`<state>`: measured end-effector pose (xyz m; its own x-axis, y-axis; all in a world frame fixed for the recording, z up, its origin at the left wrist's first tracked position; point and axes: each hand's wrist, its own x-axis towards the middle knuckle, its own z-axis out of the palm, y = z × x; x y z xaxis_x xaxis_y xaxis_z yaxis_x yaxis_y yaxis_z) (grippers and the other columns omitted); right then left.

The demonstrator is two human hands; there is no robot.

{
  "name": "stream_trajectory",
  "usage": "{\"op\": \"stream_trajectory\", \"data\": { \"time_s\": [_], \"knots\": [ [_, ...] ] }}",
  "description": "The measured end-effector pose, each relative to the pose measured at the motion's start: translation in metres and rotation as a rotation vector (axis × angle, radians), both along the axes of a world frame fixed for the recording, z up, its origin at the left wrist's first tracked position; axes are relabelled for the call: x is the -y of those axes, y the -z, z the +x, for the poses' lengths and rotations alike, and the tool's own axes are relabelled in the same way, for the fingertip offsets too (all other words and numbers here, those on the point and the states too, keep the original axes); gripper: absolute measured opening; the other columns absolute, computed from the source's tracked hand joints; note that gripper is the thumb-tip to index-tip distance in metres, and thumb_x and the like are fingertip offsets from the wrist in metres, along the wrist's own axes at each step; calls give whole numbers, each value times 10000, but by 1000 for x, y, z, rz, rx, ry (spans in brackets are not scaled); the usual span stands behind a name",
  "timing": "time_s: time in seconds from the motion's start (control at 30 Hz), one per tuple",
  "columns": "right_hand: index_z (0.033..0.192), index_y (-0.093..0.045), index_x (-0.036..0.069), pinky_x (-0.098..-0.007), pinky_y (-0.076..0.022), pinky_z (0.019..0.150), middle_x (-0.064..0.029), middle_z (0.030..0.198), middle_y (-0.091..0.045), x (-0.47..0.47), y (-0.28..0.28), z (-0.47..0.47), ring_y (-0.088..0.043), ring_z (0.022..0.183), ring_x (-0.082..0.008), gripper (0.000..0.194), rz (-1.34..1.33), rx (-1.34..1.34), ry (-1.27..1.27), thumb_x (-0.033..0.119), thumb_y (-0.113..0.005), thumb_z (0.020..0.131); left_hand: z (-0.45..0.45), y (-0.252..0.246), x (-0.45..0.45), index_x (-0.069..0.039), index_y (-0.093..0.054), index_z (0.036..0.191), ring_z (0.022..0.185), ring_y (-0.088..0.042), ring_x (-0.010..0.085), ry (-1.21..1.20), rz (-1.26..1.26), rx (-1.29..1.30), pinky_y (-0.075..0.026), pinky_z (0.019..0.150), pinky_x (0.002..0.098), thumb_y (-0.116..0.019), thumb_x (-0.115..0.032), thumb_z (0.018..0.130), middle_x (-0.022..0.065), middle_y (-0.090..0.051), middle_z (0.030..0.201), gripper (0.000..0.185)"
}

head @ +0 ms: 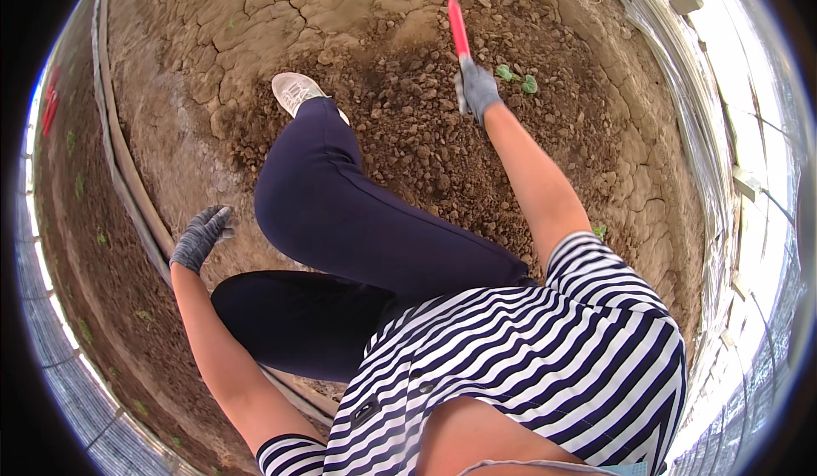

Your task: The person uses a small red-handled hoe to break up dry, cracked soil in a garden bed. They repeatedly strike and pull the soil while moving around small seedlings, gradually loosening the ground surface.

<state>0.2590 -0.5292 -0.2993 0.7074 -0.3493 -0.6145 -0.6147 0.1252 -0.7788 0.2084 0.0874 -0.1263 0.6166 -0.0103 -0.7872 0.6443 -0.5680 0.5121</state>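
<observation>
My right hand (479,89), in a grey glove, is closed around the red handle of a hand hoe (457,22). The hoe's metal blade, blurred and partly cut off by the top edge of the view, is over cracked dry soil (281,10). Beside the right hand grows a small green seedling (528,84) in loose, crumbly soil (421,150). My left hand (203,238), gloved in grey too, hangs to the left of my bent knees with its fingers slightly spread and nothing in it.
A long hose or pipe (124,163) runs along the ground at the left. Plastic sheeting (680,61) borders the soil on the right. My shoe (297,93) stands at the edge of the loosened soil. Red objects (50,102) lie at the far left, and another seedling (600,231) is near my right sleeve.
</observation>
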Motion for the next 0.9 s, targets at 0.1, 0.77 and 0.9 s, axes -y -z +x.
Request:
{"op": "stream_trajectory", "data": {
  "time_s": [0.1, 0.77, 0.9],
  "knots": [
    [822, -523, 109, -389, -459, 361, -17, 599, -547, -8, 10, 68, -510, 394, -192, 539, 145, 54, 146, 622, -558, 981, -1, -4, 1, -5, -613, 1331, 883, -685, 169, -1, 64, 1, -539, 849, 325, -655, -386, 1012, 60, -723, 1097, 499],
    [825, -532, 100, -375, -451, 357, -10, 587, -523, -21, -5, 40, -486, 399, -166, 580, 164, -52, 241, 658, -524, 983, 9, 5, -2, -28, -622, 1315, 902, -693, 178, 30, 16, -40, -553, 852, 348, -637, -402, 1019, 77, -724, 1102, 477],
    [663, -520, 105, -402, -432, 338, -50, 501, -498, -58, 31, 9, -490, 359, -225, 709, 173, -313, 115, 723, -395, 989, 9, 6, -4, -10, -591, 1363, 919, -697, 183, 5, 37, -32, -560, 858, 348, -652, -390, 1011, 96, -705, 1167, 521]
  ]
}}
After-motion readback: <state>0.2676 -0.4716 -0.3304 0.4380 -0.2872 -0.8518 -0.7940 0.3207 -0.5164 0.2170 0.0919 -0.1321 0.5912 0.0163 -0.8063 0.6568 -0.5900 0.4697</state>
